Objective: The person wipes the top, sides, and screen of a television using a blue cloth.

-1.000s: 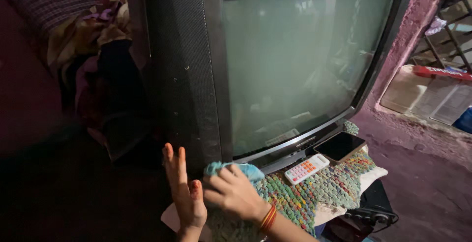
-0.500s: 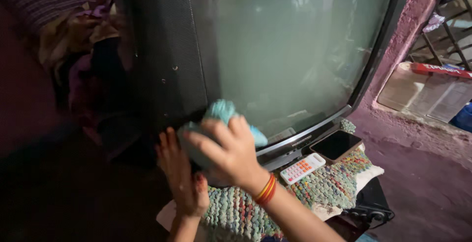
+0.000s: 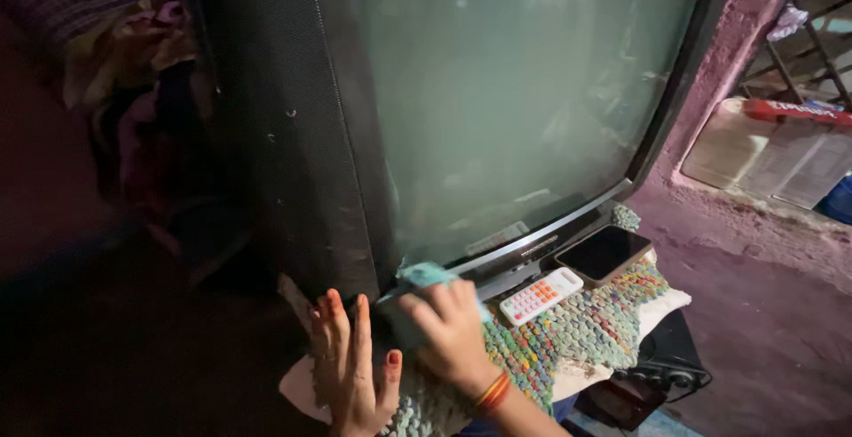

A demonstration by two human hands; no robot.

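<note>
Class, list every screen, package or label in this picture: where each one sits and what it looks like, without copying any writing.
Television screen: fills the middle, large, curved, grey-green, unlit, black frame.
Phone screen: flat on the knitted mat, below the television's right corner, dark rectangle.
Red package: far right, on the ledge, long, narrow, with white markings.
Blue package: right edge, mostly cut off.

A low stand, mostly hidden, is covered by a multicoloured woven mat (image 3: pixel 586 330). On the mat stands a big dark television (image 3: pixel 461 109); just before its lower edge lie a white calculator (image 3: pixel 541 296) and a black phone (image 3: pixel 609 252), side by side.
</note>
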